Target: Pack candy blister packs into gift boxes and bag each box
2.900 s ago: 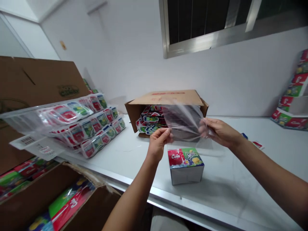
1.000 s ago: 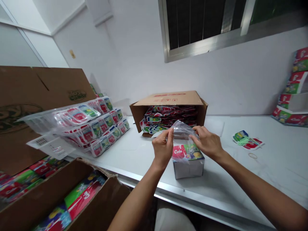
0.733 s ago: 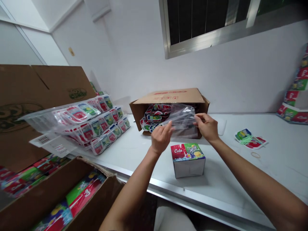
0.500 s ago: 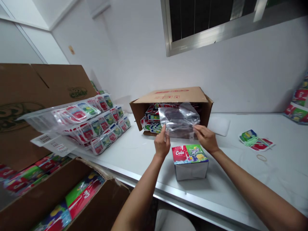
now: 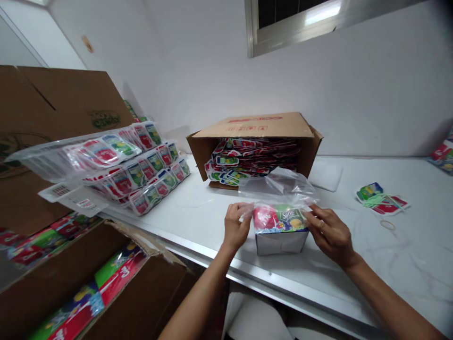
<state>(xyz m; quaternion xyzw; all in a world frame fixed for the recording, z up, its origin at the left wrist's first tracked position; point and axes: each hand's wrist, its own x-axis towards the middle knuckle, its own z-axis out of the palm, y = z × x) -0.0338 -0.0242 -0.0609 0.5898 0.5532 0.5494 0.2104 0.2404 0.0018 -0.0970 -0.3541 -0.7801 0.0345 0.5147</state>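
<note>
A clear plastic bag (image 5: pixel 279 186) is stretched between my two hands and partly covers the top of a small Cola and Sprite printed box (image 5: pixel 281 242). My left hand (image 5: pixel 238 226) pinches one edge of the bag at the box's left side. On the other side my right hand (image 5: pixel 329 231) grips the opposite edge, close to the box's right top corner. White shows on the box's front side. Behind the bag, an open carton (image 5: pixel 269 126) lies on its side, packed with flat red and green packets (image 5: pixel 255 156).
Bagged packet strips (image 5: pixel 141 174) are stacked at the left beside a large carton (image 5: pixel 63 104). An open carton (image 5: pixel 141 288) of printed boxes stands below the table edge. Rightward lie loose packets (image 5: pixel 384 200), a rubber band (image 5: pixel 388 225) and a white pad (image 5: pixel 327 175).
Both hands have lowered the plastic bag from in front of the carton onto the printed box. My hands are now farther apart, at either side of it. The view has shifted slightly.
</note>
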